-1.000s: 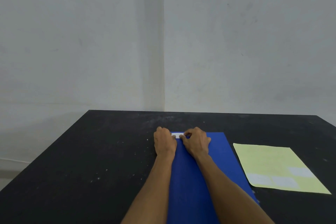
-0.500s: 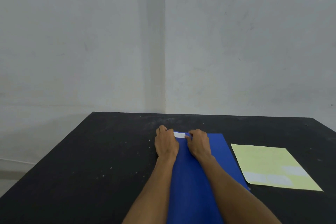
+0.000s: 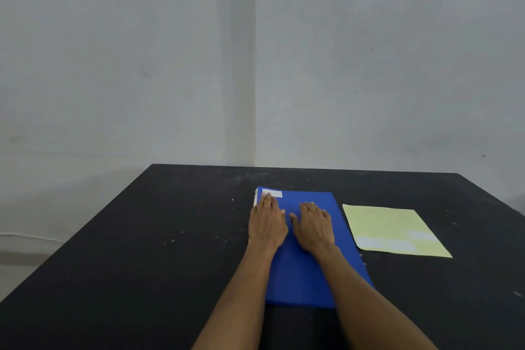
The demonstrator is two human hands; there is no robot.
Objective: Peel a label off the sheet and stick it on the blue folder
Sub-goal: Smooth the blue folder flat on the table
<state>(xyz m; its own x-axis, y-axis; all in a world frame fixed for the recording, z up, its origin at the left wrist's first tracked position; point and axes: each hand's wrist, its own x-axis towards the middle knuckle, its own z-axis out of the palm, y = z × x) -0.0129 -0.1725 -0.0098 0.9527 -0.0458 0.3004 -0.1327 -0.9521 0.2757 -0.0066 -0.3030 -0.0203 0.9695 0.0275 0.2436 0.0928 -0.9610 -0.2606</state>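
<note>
The blue folder (image 3: pixel 306 270) lies flat on the black table (image 3: pixel 142 250), its long side running away from me. A small white label (image 3: pixel 273 193) sits on its far left corner. My left hand (image 3: pixel 267 221) rests flat on the folder's left edge, its fingertips touching the label's near edge. My right hand (image 3: pixel 314 226) lies flat on the folder's middle, fingers spread, holding nothing. The pale yellow label sheet (image 3: pixel 389 224) lies to the right of the folder, with a few white labels along its near edge.
Grey walls meet in a corner behind the table's far edge (image 3: pixel 284 167). Small white specks dot the tabletop. Bare black tabletop spreads to the left of the folder and beyond the sheet.
Both hands slid back toward me from the folder's far corner and flattened out. The label, earlier pinched under the fingertips, now lies uncovered on the folder.
</note>
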